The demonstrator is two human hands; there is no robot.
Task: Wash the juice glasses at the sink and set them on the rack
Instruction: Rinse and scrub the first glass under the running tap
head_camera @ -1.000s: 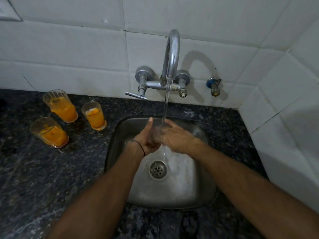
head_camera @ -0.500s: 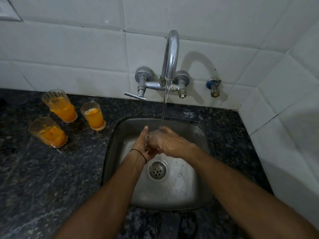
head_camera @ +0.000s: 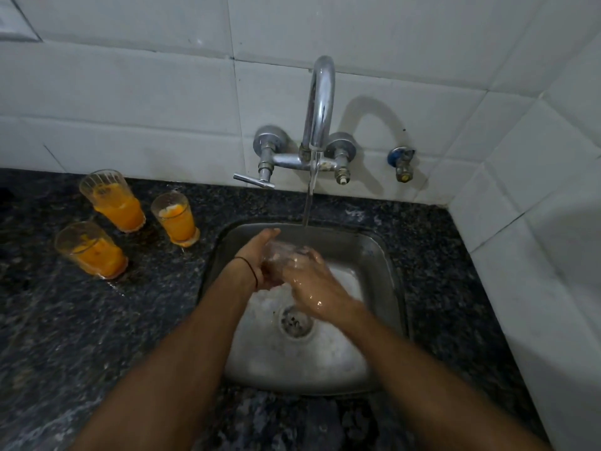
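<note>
- Clear glass (head_camera: 282,255) sits mid-frame over the sink (head_camera: 383,255), held between both hands, right under the water stream (head_camera: 307,209) from the tap (head_camera: 320,102).
- Left hand (head_camera: 260,255) grip: fingers wrapped round the glass from the left side, thin band on the wrist.
- Right hand (head_camera: 309,281) grip: fingers curled over the glass from the right, wet and shiny (fingertips hidden, cannot tell if any reach inside).
- Three juice glasses (head_camera: 110,203), (head_camera: 175,219), (head_camera: 91,252) stand at left of frame on the dark stone surface (head_camera: 81,336), all with orange juice in them, unwashed.
- Rack not in view.
- Step in hand, as I judge it: rinsing or rubbing the first glass.
- To do it well: keep the mouth tilted toward the stream so water flushes inside, turn the glass with the left hand while the right rubs rim and wall.
- Wet glass is likely slippery; hold low over the basin, firm hold, no squeezing hard.
- Empty the juice from the others before washing.
</note>
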